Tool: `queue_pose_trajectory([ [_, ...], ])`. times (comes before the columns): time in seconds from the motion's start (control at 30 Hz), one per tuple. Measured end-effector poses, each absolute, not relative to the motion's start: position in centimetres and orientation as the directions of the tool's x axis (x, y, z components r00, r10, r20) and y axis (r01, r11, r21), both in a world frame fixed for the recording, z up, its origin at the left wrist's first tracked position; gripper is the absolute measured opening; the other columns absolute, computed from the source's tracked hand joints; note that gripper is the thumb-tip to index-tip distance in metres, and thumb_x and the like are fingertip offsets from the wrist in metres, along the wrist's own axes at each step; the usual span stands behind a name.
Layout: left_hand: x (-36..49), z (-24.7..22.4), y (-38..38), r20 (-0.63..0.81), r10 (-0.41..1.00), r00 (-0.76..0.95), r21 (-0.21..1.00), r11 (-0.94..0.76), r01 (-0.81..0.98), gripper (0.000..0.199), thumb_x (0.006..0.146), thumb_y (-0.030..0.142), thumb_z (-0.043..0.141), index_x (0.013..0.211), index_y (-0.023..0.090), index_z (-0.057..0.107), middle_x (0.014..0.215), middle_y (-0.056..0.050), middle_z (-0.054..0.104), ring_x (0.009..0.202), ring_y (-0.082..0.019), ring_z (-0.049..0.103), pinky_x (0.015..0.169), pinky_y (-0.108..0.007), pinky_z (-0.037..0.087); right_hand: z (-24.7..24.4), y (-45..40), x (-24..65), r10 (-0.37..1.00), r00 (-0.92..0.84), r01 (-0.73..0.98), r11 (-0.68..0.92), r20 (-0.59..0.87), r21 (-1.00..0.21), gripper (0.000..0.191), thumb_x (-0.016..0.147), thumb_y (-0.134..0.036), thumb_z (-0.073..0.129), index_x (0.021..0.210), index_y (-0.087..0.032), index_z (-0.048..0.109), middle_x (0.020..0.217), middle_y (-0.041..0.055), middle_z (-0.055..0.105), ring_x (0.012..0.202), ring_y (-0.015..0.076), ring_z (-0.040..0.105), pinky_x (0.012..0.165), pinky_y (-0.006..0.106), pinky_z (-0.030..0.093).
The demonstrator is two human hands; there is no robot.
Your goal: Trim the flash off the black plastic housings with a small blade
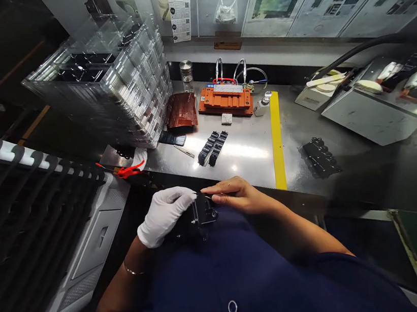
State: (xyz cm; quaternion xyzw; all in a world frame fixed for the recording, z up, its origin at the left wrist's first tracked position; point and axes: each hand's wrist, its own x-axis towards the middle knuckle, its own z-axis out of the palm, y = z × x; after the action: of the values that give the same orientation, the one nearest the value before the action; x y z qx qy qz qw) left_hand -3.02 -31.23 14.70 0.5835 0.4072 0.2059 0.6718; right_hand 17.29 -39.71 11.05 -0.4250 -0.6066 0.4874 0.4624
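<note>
My left hand (168,213), in a white glove, pinches the upper edge of a black plastic part (205,211) close to my body. The part has a small round eyelet at its lower right and a shiny pin at its lower left. My bare right hand (240,195) is at the same upper edge, index finger stretched along it, thumb tucked below. Between its thumb and finger a thin, dark object partly shows, too small to name. Beyond my hands, two strips of black parts (213,148) lie on the metal bench (248,163), with tweezers (184,151) to their left.
A tall stack of clear trays (137,78) stands left, near a brown tray (182,112). An orange fixture (225,98), a glass jar (187,77) and a small bottle (262,105) are at the back. Right of the yellow tape (277,139) are black parts (321,156) and a white machine (373,103).
</note>
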Motion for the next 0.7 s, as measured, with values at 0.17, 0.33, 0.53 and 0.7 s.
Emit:
queue_pose_trajectory([
  [0.17, -3.0, 14.8, -31.3, -0.292, 0.751, 0.593, 0.956, 0.22, 0.193, 0.04, 0.065, 0.054, 0.079, 0.069, 0.014, 0.075, 0.067, -0.006, 0.071, 0.062, -0.016, 0.06, 0.063, -0.027, 0.05, 11.1, -39.5, 17.0, 0.977, -0.186, 0.008, 0.103, 0.1, -0.995, 0.03, 0.092, -0.036, 0.059, 0.111, -0.016, 0.073, 0.108, 0.0094, 0.075, 0.095, 0.0168, 0.07, 0.081, 0.027, 0.055],
  [0.33, -3.2, 14.7, -31.3, -0.263, 0.769, 0.583, 0.965, 0.192, 0.181, 0.042, 0.065, 0.056, 0.078, 0.071, 0.015, 0.076, 0.07, -0.007, 0.073, 0.064, -0.018, 0.063, 0.064, -0.029, 0.052, 11.2, -39.5, 16.7, 0.998, -0.051, 0.024, 0.047, 0.046, -0.999, 0.037, 0.092, -0.046, 0.057, 0.105, -0.014, 0.071, 0.078, 0.0029, 0.07, 0.066, 0.0106, 0.061, 0.061, 0.022, 0.049],
  [0.53, -3.3, 14.3, -31.5, -0.18, 0.842, 0.509, 0.981, 0.117, 0.154, 0.041, 0.067, 0.055, 0.078, 0.071, 0.015, 0.076, 0.073, -0.008, 0.074, 0.066, -0.019, 0.065, 0.065, -0.029, 0.052, 11.2, -39.4, 16.0, 0.981, 0.038, 0.21, 0.18, 0.192, -0.961, 0.045, 0.098, -0.052, 0.041, 0.076, -0.017, 0.059, 0.064, 0.001, 0.059, 0.056, 0.0092, 0.05, 0.053, 0.022, 0.043],
  [0.7, -3.4, 13.8, -31.8, -0.114, 0.872, 0.475, 0.988, 0.049, 0.146, 0.033, 0.072, 0.049, 0.076, 0.072, 0.016, 0.076, 0.074, -0.006, 0.075, 0.068, -0.018, 0.065, 0.066, -0.028, 0.052, 11.5, -39.4, 15.3, 0.953, 0.056, 0.345, 0.26, 0.297, -0.902, 0.04, 0.098, -0.042, 0.044, 0.071, -0.016, 0.059, 0.061, -0.0001, 0.055, 0.054, 0.0083, 0.049, 0.052, 0.022, 0.041],
])
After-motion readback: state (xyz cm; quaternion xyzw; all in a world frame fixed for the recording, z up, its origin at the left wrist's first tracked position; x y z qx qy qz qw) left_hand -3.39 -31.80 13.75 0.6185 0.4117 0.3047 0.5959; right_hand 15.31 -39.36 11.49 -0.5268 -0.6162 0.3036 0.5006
